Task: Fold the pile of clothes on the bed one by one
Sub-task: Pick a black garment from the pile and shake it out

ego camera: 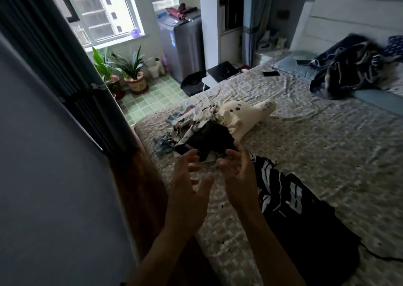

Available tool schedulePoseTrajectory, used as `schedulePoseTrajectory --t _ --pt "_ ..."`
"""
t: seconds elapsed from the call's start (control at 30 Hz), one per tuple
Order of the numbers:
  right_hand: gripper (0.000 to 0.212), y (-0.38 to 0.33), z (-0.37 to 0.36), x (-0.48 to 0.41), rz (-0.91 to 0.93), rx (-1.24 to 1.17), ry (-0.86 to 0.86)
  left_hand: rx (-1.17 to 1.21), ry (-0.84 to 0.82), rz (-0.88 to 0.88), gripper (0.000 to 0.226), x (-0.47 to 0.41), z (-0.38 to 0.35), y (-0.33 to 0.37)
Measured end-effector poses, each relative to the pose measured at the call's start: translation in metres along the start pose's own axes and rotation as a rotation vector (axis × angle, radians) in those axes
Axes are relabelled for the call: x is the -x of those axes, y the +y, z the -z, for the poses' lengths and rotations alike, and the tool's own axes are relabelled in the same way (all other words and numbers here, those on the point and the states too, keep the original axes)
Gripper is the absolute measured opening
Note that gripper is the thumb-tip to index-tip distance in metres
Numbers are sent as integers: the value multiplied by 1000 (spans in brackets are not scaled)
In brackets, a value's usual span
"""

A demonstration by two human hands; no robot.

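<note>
A pile of clothes (196,130) lies near the bed's left corner: a patterned light garment, a black piece (209,137) and a cream top (237,115) with dark dots. A black garment with white stripes (301,209) lies flat on the bed (305,146) near me, to the right. My left hand (187,189) and my right hand (237,172) hover side by side just short of the pile, palms facing each other, fingers loosely spread, holding nothing.
A dark blue patterned blanket (351,67) is bunched by the white headboard (340,21). A phone (271,73) lies on the far side of the bed. Potted plants (133,72), a washing machine (183,45) and a dark curtain (65,67) stand to the left.
</note>
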State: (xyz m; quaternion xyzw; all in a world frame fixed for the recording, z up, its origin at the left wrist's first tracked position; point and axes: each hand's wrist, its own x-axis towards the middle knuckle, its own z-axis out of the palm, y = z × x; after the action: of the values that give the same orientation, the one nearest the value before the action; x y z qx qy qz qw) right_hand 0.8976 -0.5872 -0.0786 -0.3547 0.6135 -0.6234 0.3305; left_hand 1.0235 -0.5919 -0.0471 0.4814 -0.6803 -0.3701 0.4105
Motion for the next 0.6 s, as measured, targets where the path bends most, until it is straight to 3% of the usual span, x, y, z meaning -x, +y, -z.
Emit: schedulePoseTrajectory --t 0.3,0.6 --pt "63 32 -88 -102 -67 44 167 29 -230 -22 51 -154 14 -75" --pt "76 46 -130 -153 -189 -16 583 116 -678 -98 51 -280 1 -106"
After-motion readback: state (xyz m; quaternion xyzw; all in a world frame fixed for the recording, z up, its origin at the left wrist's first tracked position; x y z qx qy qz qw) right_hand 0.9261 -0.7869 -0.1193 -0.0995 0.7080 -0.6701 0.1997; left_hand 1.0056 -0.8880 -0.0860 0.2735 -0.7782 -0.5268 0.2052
